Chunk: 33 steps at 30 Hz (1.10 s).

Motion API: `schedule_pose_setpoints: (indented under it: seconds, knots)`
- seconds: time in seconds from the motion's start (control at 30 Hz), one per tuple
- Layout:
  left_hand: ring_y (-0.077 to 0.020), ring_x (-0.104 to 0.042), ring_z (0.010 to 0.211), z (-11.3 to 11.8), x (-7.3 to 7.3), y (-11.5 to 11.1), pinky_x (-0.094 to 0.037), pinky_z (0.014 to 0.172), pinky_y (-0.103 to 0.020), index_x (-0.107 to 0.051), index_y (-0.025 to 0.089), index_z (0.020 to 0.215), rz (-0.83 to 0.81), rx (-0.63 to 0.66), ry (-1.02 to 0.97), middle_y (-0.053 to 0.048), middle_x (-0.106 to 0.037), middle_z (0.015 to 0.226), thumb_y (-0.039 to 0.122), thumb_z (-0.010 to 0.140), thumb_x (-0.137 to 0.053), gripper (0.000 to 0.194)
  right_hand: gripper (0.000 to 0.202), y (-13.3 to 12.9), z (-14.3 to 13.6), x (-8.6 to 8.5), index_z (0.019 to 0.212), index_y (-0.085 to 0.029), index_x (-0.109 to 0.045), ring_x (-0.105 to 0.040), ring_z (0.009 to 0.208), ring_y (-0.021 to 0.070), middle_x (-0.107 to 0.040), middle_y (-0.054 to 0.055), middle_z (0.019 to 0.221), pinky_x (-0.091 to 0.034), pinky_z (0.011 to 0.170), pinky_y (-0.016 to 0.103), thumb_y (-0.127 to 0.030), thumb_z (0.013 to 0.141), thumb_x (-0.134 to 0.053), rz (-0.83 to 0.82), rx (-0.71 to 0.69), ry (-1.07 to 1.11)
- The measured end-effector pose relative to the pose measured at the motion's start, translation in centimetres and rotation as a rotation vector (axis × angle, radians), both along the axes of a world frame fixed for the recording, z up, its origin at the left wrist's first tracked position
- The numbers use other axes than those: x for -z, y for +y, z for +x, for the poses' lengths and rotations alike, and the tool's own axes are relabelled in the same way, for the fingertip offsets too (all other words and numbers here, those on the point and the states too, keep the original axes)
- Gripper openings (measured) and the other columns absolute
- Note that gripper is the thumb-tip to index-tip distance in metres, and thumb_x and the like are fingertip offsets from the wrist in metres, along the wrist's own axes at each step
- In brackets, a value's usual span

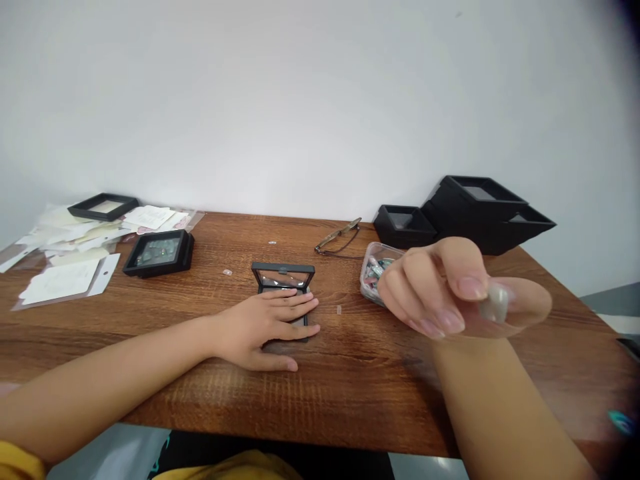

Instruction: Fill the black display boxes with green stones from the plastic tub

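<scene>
My left hand [265, 328] lies flat, fingers stretched out, across the base of a small black display case [283, 269]. The case's framed clear lid stands raised behind my fingers; most of its base is covered by the hand. Lifted close to the camera at the right, my right hand [445, 290] pinches a small glossy pale press-on nail [495, 303] between thumb and forefinger. Partly behind this hand is a clear plastic box [368, 272] with several small coloured pieces in it. A tiny clear piece [339, 310] lies on the table between the case and the right hand.
Eyeglasses [340, 237] rest near the wall on the wooden table [240, 400]. Black cases [475, 213] are stacked back right. At left lie white cards [65, 280], an empty-looking black frame [103, 207] and a closed black case [159, 253] with greenish pieces inside.
</scene>
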State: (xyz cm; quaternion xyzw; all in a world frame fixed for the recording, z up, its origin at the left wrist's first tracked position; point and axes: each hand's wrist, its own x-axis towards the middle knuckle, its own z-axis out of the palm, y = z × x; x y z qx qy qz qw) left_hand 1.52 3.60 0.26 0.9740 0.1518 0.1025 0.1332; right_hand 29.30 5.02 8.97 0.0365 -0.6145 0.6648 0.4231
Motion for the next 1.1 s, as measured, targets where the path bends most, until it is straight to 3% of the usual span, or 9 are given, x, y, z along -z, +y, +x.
schedule_pose_setpoints:
  seconds: [0.27,0.37,0.53,0.63,0.73,0.97,1.1]
  knots:
    - [-0.0297,-0.023,0.156,0.2,0.0,-0.4,-0.027,0.128,-0.051,-0.036,0.019,0.156,-0.116,0.043,-0.086,-0.013,-0.031,0.164,0.046,0.096,-0.061,0.071,0.006,0.1,-0.8,1.1,0.09,-0.024,-0.072,-0.047,0.046,0.0093,-0.045,-0.004,0.052,-0.042,0.043,0.019,-0.026,0.088,-0.067,0.022,0.0,0.027]
    - [-0.0275,-0.034,0.153,0.3,-0.2,-0.5,-0.033,0.126,-0.047,-0.041,0.02,0.153,-0.114,0.082,-0.221,-0.014,-0.042,0.159,0.04,0.095,-0.063,0.065,0.009,0.2,-0.9,1.5,0.093,-0.024,-0.074,-0.046,0.045,0.0087,-0.046,-0.005,0.053,-0.041,0.042,0.019,-0.025,0.086,-0.068,0.035,-0.015,0.037]
    - [-0.0205,-0.07,0.115,0.8,-1.0,-0.7,-0.056,0.1,-0.033,-0.06,0.019,0.13,-0.015,0.102,-0.495,-0.012,-0.073,0.125,0.028,0.091,-0.068,0.042,0.013,-0.5,-2.1,2.0,0.09,-0.023,-0.078,-0.057,0.056,0.0093,-0.063,0.0,0.064,-0.046,0.052,0.021,-0.015,0.081,-0.076,0.073,0.151,-0.172]
    - [-0.0175,-0.073,0.087,0.8,-1.1,-0.9,-0.058,0.078,-0.029,-0.064,0.017,0.116,0.128,0.063,-0.662,-0.008,-0.078,0.098,0.026,0.087,-0.073,0.032,0.012,-1.2,-3.7,2.6,0.085,-0.018,-0.078,-0.06,0.062,0.0101,-0.071,0.003,0.071,-0.047,0.056,0.022,-0.008,0.078,-0.075,0.155,0.276,-0.397]
    - [-0.0139,-0.07,0.071,0.7,-1.0,-1.1,-0.055,0.065,-0.026,-0.062,0.017,0.108,0.203,0.048,-0.801,-0.003,-0.074,0.082,0.032,0.087,-0.075,0.029,0.006,-1.6,-5.2,3.3,0.083,-0.015,-0.076,-0.062,0.061,0.0096,-0.074,0.004,0.072,-0.048,0.056,0.02,-0.012,0.081,-0.071,0.185,0.336,-0.48]
    - [-0.0112,-0.072,0.068,0.4,-0.9,-1.1,-0.055,0.064,-0.023,-0.06,0.02,0.107,0.168,-0.053,-0.845,0.0,-0.075,0.078,0.031,0.09,-0.072,0.023,0.008,-1.2,-6.0,4.4,0.081,-0.015,-0.074,-0.059,0.06,0.0093,-0.072,0.003,0.07,-0.048,0.057,0.021,-0.023,0.083,-0.073,0.118,0.233,-0.528]
    - [-0.0126,-0.073,0.068,0.2,-1.0,-0.9,-0.057,0.064,-0.025,-0.067,0.018,0.109,0.215,0.009,-0.794,-0.001,-0.077,0.077,0.029,0.092,-0.07,0.02,0.012,-1.1,-5.8,4.6,0.08,-0.014,-0.076,-0.051,0.056,0.0078,-0.066,0.001,0.066,-0.04,0.052,0.021,-0.025,0.082,-0.075,0.131,0.15,-0.575]
